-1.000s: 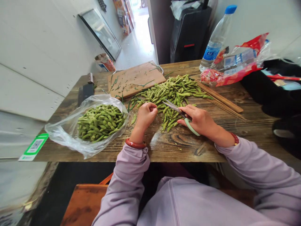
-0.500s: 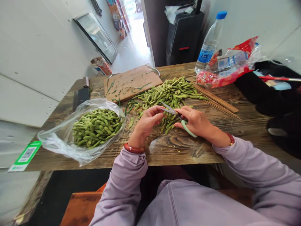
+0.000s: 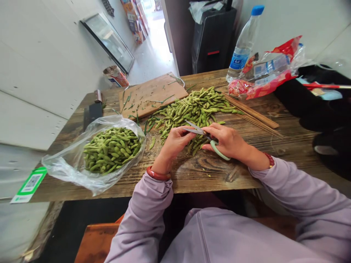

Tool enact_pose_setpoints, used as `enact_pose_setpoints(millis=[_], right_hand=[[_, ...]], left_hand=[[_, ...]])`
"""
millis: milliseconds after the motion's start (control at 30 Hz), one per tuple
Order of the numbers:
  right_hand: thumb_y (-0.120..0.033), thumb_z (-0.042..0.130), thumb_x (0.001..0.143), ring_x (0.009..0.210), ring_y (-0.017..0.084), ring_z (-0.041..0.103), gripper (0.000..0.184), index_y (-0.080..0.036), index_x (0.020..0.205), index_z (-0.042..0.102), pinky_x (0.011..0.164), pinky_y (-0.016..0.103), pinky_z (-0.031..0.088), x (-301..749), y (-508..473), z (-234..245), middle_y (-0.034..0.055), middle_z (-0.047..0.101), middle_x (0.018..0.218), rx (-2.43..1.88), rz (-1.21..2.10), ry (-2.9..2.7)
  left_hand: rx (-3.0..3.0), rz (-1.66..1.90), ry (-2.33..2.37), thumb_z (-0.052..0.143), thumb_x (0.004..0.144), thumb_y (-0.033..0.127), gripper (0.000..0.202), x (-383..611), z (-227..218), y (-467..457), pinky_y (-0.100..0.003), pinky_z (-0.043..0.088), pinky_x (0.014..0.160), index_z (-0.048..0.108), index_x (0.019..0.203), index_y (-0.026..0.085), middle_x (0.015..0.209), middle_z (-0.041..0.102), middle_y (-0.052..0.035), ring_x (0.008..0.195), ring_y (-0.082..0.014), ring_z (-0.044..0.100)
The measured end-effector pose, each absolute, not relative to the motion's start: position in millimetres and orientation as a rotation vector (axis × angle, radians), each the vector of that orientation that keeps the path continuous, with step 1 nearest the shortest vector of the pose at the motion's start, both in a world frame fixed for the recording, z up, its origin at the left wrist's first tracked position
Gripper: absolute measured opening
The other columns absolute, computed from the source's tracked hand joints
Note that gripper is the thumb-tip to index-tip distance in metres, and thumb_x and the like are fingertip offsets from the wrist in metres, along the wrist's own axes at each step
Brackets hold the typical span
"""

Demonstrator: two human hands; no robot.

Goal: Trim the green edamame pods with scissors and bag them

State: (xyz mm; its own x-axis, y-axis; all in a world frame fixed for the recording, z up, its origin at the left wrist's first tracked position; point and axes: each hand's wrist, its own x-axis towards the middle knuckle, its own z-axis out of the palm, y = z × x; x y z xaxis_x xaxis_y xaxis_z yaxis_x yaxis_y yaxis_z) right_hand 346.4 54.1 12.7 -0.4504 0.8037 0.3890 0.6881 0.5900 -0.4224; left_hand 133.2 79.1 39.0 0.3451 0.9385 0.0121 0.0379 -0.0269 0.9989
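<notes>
My right hand (image 3: 229,141) grips scissors (image 3: 204,133) with pale green handles, blades pointing left over a heap of green edamame pods (image 3: 192,107) on the wooden table (image 3: 208,171). Just left of the blades, my left hand (image 3: 175,142) is closed in a pinch on a pod, which its fingers mostly hide. A clear plastic bag (image 3: 68,168) full of pods lies at the table's left end.
A wooden cutting board (image 3: 150,95) with green scraps lies behind the heap, a cleaver (image 3: 91,109) to its left. Bamboo skewers (image 3: 252,115), a water bottle (image 3: 242,45), a red snack bag (image 3: 268,73) and black bags (image 3: 320,106) fill the right side.
My left hand has shifted right to meet the scissor blades, and both hands sit a little closer together. The camera tilted slightly.
</notes>
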Motion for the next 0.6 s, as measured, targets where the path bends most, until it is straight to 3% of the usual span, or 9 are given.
enact_pose_setpoints(millis=[100, 367, 467, 600], right_hand=[[-0.039, 0.076, 0.084, 0.086, 0.025, 0.065, 0.049, -0.02, 0.127, 0.061, 0.075, 0.036, 0.053, 346.4, 54.7, 13.3, 0.0095, 0.067, 0.105, -1.16, 0.263, -2.279], [-0.041, 0.07, 0.09, 0.085, 0.024, 0.065, 0.042, -0.02, 0.125, 0.062, 0.072, 0.034, 0.05, 347.4, 53.9, 13.4, 0.0091, 0.069, 0.101, -1.163, 0.203, -2.325], [-0.04, 0.07, 0.09, 0.084, 0.024, 0.066, 0.041, -0.02, 0.125, 0.062, 0.071, 0.032, 0.05, 347.8, 53.1, 14.5, 0.0087, 0.07, 0.101, -1.186, 0.187, -2.345], [-0.038, 0.07, 0.09, 0.08, 0.023, 0.066, 0.041, -0.019, 0.125, 0.063, 0.069, 0.033, 0.05, 348.6, 53.3, 14.5, 0.0089, 0.07, 0.101, -1.197, 0.204, -2.33]], left_hand=[[1.39, 0.929, 0.921, 0.083, 0.072, 0.036, 0.021, 134.3, 38.6, 78.6, -0.03, 0.052, 0.085, 0.082, 0.082, 0.018, 0.088, 0.078, -0.0068, 0.085, -0.0188, 0.067], [1.382, 0.908, 0.935, 0.08, 0.075, 0.03, 0.014, 133.9, 39.5, 78.2, -0.029, 0.051, 0.085, 0.082, 0.082, 0.018, 0.087, 0.077, -0.0062, 0.085, -0.0181, 0.067], [1.372, 0.905, 0.937, 0.08, 0.075, 0.029, 0.014, 132.7, 39.1, 79.3, -0.027, 0.05, 0.081, 0.082, 0.082, 0.018, 0.086, 0.077, -0.0053, 0.082, -0.0164, 0.066], [1.323, 0.911, 0.979, 0.08, 0.074, 0.03, 0.017, 128.8, 37.1, 82.0, -0.023, 0.042, 0.061, 0.08, 0.084, 0.017, 0.079, 0.073, -0.0028, 0.066, -0.0103, 0.055]])
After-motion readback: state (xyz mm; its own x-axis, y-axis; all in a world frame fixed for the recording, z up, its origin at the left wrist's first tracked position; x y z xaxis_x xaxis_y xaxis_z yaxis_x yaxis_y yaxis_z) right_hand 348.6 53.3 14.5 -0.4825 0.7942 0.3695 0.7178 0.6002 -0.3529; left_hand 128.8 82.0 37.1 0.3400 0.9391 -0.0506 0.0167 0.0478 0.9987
